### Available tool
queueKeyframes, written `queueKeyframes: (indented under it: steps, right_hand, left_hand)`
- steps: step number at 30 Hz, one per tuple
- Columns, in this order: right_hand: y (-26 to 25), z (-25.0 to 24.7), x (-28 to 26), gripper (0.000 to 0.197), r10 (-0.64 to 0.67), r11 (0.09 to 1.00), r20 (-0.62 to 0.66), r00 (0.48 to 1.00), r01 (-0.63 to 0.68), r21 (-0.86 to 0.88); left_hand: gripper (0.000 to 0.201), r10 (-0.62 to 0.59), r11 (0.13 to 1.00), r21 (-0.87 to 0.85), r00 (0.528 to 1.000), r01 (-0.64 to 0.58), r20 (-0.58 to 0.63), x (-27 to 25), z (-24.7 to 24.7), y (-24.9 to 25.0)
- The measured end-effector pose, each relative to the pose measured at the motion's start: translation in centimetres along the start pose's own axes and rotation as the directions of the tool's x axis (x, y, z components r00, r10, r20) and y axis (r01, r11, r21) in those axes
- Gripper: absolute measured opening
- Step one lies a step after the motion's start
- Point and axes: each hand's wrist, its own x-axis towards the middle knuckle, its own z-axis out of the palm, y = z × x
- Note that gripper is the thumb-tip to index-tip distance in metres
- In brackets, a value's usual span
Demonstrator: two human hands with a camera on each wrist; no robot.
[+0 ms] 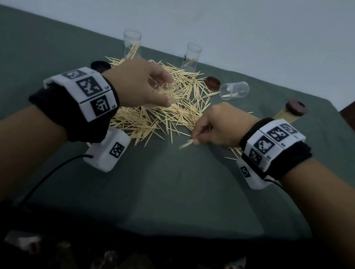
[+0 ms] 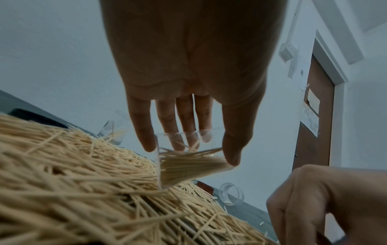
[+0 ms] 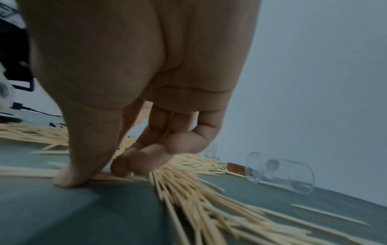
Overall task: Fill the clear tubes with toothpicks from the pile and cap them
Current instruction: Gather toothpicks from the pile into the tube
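Note:
A large pile of toothpicks (image 1: pixel 163 116) lies on the green cloth. My left hand (image 1: pixel 169 91) hovers over the pile and grips a clear tube (image 2: pixel 188 165) partly filled with toothpicks, fingers on one side and thumb on the other. At the pile's near edge, my right hand (image 1: pixel 195 139) pinches a few toothpicks (image 1: pixel 186 145) against the cloth between thumb and fingertips (image 3: pixel 119 170). Two open tubes (image 1: pixel 132 43) (image 1: pixel 193 56) stand at the back with a few picks inside. Another clear tube (image 1: pixel 234 91) lies on its side.
A brown cap (image 1: pixel 213 82) sits next to the lying tube, and a black cap (image 1: pixel 100 65) lies behind my left wrist. A full tube with a brown cap (image 1: pixel 297 107) lies at the right. The cloth's right edge (image 1: pixel 349 125) is close. A wall rises behind.

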Motion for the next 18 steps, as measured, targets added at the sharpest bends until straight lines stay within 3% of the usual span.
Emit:
queueKeyframes:
  steps: [7,10,13,15,18]
  right_hand:
    - [2.0,-0.5,1.1,0.016,0.196,0.978,-0.159,0.968,-0.205,-0.039]
    - [3.1,-0.8,0.7,0.045,0.277,0.961,-0.097,0.956,-0.276,0.021]
    - [4.0,-1.2,0.0,0.082,0.407,0.913,0.036,0.913,-0.405,-0.052]
    - [4.4,-1.1,-0.1,0.081,0.415,0.909,0.036,0.909,-0.413,-0.058]
    - [4.1,-1.1,0.3,0.058,0.333,0.943,-0.01,0.943,-0.333,0.015]
  left_hand:
    - [0.058,-0.01,1.0,-0.002,1.0,0.009,-0.012,0.1,-0.1,-0.2]
    - [0.058,-0.008,1.0,-0.005,1.0,0.008,-0.008,0.2,-0.1,-0.2]
    - [0.058,-0.011,1.0,-0.022,1.0,0.011,-0.009,0.2,-0.1,-0.2]
    - [0.058,-0.014,0.999,-0.033,1.0,0.013,-0.01,0.2,-0.1,-0.2]
    - [0.057,-0.017,0.999,-0.034,1.0,0.016,-0.014,0.2,-0.2,-0.3]
